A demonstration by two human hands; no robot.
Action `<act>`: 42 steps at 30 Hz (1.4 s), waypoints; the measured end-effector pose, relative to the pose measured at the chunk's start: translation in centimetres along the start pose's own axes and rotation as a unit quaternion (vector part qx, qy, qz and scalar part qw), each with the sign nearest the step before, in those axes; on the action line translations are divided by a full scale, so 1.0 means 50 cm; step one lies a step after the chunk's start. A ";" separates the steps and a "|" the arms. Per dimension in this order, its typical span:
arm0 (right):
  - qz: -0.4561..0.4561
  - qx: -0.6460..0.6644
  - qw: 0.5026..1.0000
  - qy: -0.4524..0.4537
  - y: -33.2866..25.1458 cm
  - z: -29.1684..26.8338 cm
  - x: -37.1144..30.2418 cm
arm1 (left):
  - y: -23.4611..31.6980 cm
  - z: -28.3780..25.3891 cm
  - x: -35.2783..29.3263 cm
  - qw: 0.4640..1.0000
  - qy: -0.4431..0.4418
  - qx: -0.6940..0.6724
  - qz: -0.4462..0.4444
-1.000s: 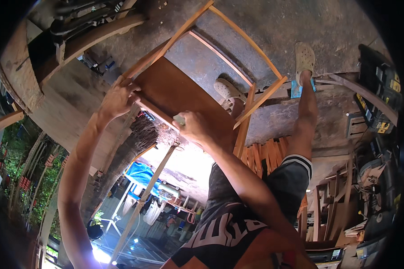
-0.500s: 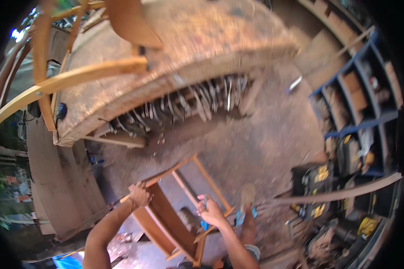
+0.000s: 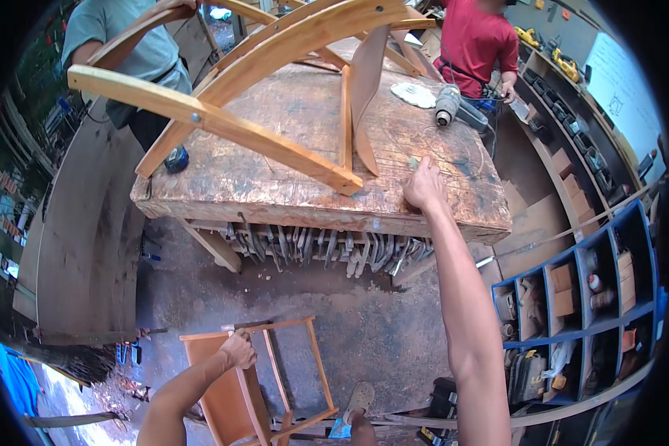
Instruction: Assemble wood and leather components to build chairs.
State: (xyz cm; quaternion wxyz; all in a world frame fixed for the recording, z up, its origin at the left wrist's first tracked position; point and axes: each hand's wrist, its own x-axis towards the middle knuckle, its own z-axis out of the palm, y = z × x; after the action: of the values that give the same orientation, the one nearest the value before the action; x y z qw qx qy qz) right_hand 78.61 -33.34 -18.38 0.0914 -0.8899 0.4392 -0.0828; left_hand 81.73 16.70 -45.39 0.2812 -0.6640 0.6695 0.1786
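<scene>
My left hand is closed around the top rail of a small wooden frame with a brown panel, held low above the floor. My right arm stretches forward over the workbench. At the bench top, my right hand has its fingers bent together, with a small pale greenish thing by the fingertips. Whether the fingers grip it is hard to make out. Left of that hand stands a larger wooden chair frame with a curved brown panel.
A heat gun and a white disc lie on the bench. A person in grey is at the far left, one in red at the far right. Clamps hang under the bench; blue shelving stands right.
My right hand has left the small frame and reached forward onto the bench top. My left hand keeps hold of the frame, which has shifted lower in view. The view has tilted up, showing two people.
</scene>
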 end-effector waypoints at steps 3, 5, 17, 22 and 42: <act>-0.020 -0.017 0.999 0.029 -0.003 0.038 0.048 | -0.015 0.037 0.021 0.997 -0.051 -0.066 -0.009; -0.021 -0.031 0.998 0.058 -0.011 0.029 0.057 | -0.022 0.055 0.034 0.996 -0.039 -0.086 -0.005; -0.272 0.084 0.876 0.388 -0.054 0.097 -0.130 | -0.010 0.119 0.041 0.888 0.443 -0.118 0.030; -0.210 0.299 0.929 0.060 -0.048 0.275 -0.492 | 0.133 0.003 0.045 0.724 0.552 -0.309 -0.276; -0.006 0.325 0.865 -0.382 -0.279 0.596 -0.696 | 0.380 0.050 0.014 0.407 0.492 -0.629 -0.443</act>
State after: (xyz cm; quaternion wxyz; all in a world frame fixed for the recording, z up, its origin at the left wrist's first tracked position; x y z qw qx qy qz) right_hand 75.18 5.39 -46.32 0.5358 -0.7744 0.3123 0.1253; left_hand 63.34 18.70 -50.33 -0.5539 -0.8315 0.0046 0.0426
